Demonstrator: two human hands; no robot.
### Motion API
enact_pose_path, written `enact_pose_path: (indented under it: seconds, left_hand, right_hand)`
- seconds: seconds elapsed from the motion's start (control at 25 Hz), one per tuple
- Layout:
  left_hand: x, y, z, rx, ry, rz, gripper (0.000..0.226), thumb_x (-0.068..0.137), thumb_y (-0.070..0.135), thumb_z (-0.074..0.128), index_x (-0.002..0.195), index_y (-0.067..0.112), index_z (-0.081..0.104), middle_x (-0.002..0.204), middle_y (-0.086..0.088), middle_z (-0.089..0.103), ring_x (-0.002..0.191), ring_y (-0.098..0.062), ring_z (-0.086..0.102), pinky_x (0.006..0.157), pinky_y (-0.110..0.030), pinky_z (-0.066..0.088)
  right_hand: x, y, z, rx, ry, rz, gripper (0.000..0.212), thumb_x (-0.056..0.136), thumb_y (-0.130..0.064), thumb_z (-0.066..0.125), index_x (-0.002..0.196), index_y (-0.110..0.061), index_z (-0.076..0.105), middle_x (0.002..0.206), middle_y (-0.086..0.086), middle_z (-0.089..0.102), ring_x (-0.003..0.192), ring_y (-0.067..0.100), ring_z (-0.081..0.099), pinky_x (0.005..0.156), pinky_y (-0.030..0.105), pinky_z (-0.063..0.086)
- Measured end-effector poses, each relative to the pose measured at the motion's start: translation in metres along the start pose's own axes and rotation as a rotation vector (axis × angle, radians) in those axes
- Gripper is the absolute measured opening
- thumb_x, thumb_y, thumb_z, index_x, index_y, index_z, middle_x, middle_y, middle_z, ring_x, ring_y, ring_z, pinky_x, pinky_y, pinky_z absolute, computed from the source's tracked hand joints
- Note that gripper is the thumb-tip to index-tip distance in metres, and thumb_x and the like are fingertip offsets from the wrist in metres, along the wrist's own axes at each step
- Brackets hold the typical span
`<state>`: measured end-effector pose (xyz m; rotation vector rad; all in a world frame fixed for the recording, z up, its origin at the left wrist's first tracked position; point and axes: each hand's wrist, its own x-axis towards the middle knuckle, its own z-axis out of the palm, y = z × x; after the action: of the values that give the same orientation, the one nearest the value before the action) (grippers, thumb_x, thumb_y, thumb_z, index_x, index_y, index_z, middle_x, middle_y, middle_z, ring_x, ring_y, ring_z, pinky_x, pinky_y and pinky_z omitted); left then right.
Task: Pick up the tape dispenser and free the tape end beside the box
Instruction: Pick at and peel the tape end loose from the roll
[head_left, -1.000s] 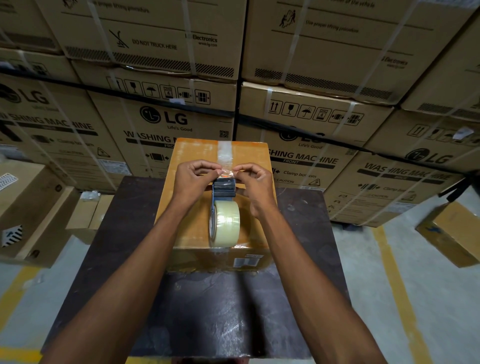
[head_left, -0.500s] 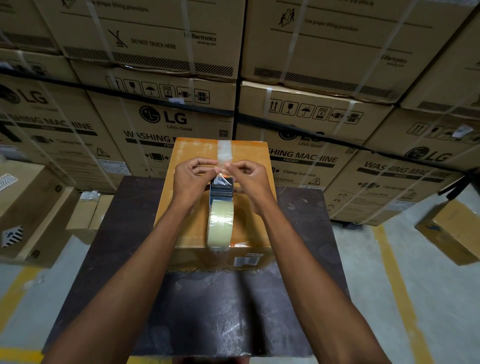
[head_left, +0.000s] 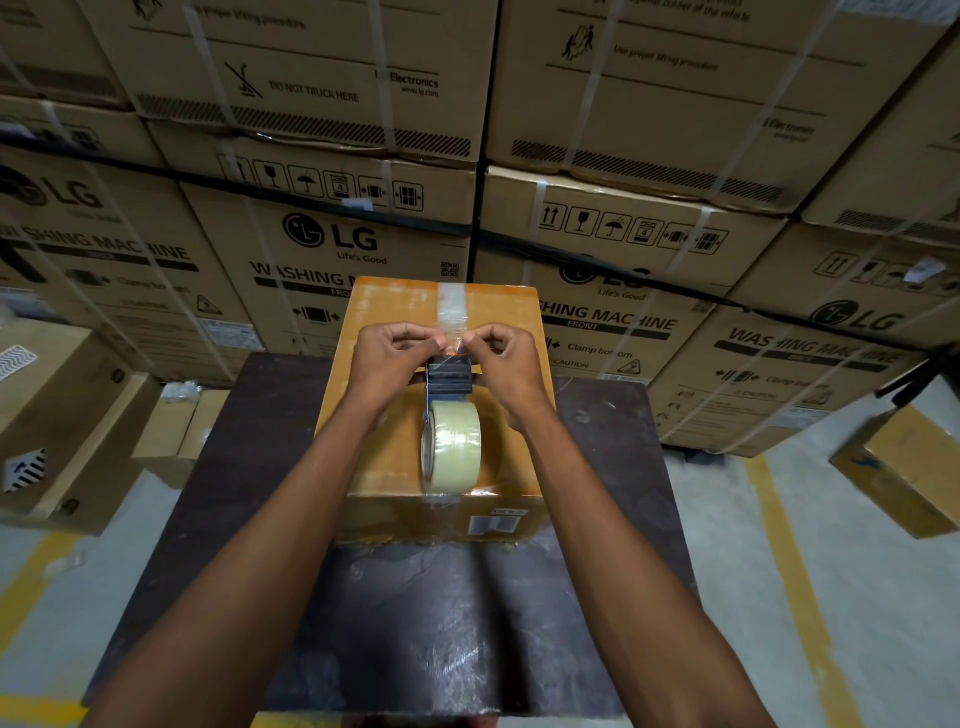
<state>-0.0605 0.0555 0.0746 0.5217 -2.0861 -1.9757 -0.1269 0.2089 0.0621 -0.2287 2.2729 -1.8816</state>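
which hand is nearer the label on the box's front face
Right. The right hand is above the label, slightly right of it; the left hand is farther off, up and to the left, across the tape dispenser.

Both forearms reach forward over the box (head_left: 395, 312), the left hand (head_left: 387, 358) and right hand (head_left: 506, 364) side by side (fingertips curled inward, pinching together).

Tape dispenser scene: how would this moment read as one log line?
stage: freeing tape end | left hand: pinching tape end | right hand: pinching tape end | tape dispenser: held above box | table: under box
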Motion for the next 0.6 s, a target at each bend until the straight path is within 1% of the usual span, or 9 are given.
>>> enact_pose_path:
  seconds: [0.08, 0.16, 0.24, 0.32, 0.36, 0.4, 0.48, 0.52, 0.6]
  left_hand:
    - [0.003, 0.002, -0.001, 0.042, 0.011, -0.001, 0.003, 0.094, 0.014, 0.079, 0.094, 0.017, 0.081, 0.091, -0.005, 0.081, 0.083, -0.015, 0.076, 0.064, -0.023, 0.063]
    - [0.006, 0.001, -0.001, 0.088, 0.022, 0.015, 0.005, 0.096, 0.016, 0.078, 0.092, 0.019, 0.08, 0.093, -0.008, 0.082, 0.087, -0.019, 0.077, 0.065, -0.027, 0.064]
    - [0.008, -0.002, -0.001, 0.102, 0.026, 0.029, 0.006, 0.096, 0.016, 0.077, 0.091, 0.019, 0.079, 0.094, -0.011, 0.082, 0.09, -0.023, 0.078, 0.072, -0.039, 0.067]
    - [0.008, -0.004, 0.0, 0.108, 0.031, 0.043, 0.005, 0.096, 0.016, 0.077, 0.091, 0.018, 0.079, 0.093, -0.011, 0.083, 0.09, -0.026, 0.079, 0.081, -0.05, 0.068]
    - [0.009, -0.005, 0.0, 0.117, 0.037, 0.053, 0.005, 0.095, 0.017, 0.077, 0.091, 0.018, 0.08, 0.092, -0.01, 0.083, 0.092, -0.027, 0.08, 0.083, -0.054, 0.067]
    - [0.009, -0.006, 0.0, 0.119, 0.04, 0.059, 0.005, 0.095, 0.017, 0.077, 0.091, 0.018, 0.08, 0.091, -0.009, 0.083, 0.093, -0.029, 0.081, 0.084, -0.055, 0.066]
    - [0.008, -0.007, 0.0, 0.108, 0.04, 0.06, 0.007, 0.096, 0.016, 0.076, 0.091, 0.018, 0.08, 0.09, -0.008, 0.084, 0.093, -0.029, 0.081, 0.084, -0.057, 0.066]
    - [0.008, -0.008, 0.0, 0.106, 0.036, 0.061, 0.007, 0.096, 0.016, 0.076, 0.091, 0.018, 0.08, 0.09, -0.008, 0.084, 0.092, -0.028, 0.081, 0.085, -0.057, 0.066]
    - [0.009, -0.01, 0.0, 0.102, 0.034, 0.059, 0.006, 0.096, 0.015, 0.076, 0.093, 0.018, 0.08, 0.091, -0.007, 0.084, 0.092, -0.026, 0.081, 0.086, -0.057, 0.066]
  right_hand:
    - [-0.001, 0.001, -0.001, 0.021, 0.002, 0.004, 0.02, 0.1, -0.018, 0.071, 0.081, -0.022, 0.074, 0.092, 0.012, 0.08, 0.098, 0.037, 0.075, 0.088, 0.062, 0.063]
    - [-0.002, 0.001, -0.002, 0.019, -0.004, -0.001, 0.015, 0.096, -0.023, 0.075, 0.082, -0.023, 0.075, 0.092, 0.011, 0.08, 0.099, 0.037, 0.075, 0.088, 0.062, 0.063]
    - [-0.001, 0.001, -0.001, 0.001, -0.006, -0.001, 0.015, 0.095, -0.021, 0.077, 0.08, -0.024, 0.074, 0.091, 0.01, 0.079, 0.098, 0.036, 0.076, 0.086, 0.062, 0.064]
    - [0.0, 0.001, -0.001, -0.014, 0.004, -0.004, 0.022, 0.098, -0.018, 0.072, 0.077, -0.027, 0.074, 0.09, 0.009, 0.079, 0.096, 0.035, 0.076, 0.086, 0.062, 0.064]
    - [-0.001, 0.0, 0.0, -0.006, 0.007, -0.005, 0.025, 0.099, -0.019, 0.07, 0.076, -0.027, 0.073, 0.09, 0.009, 0.079, 0.096, 0.035, 0.076, 0.085, 0.062, 0.064]
    - [-0.002, -0.001, 0.0, 0.001, 0.013, -0.006, 0.024, 0.1, -0.02, 0.07, 0.077, -0.027, 0.073, 0.091, 0.009, 0.079, 0.096, 0.035, 0.076, 0.084, 0.062, 0.064]
    - [-0.003, -0.002, 0.001, -0.018, 0.027, -0.03, 0.018, 0.095, -0.026, 0.075, 0.078, -0.027, 0.072, 0.088, 0.002, 0.077, 0.095, 0.033, 0.076, 0.082, 0.062, 0.064]
    - [-0.003, -0.002, 0.001, -0.043, 0.03, -0.047, 0.017, 0.093, -0.025, 0.076, 0.077, -0.029, 0.072, 0.085, -0.002, 0.075, 0.094, 0.031, 0.075, 0.082, 0.062, 0.064]
    - [-0.002, -0.001, 0.003, -0.08, 0.033, -0.065, 0.021, 0.095, -0.022, 0.072, 0.076, -0.033, 0.071, 0.085, -0.004, 0.076, 0.093, 0.028, 0.075, 0.083, 0.061, 0.063]
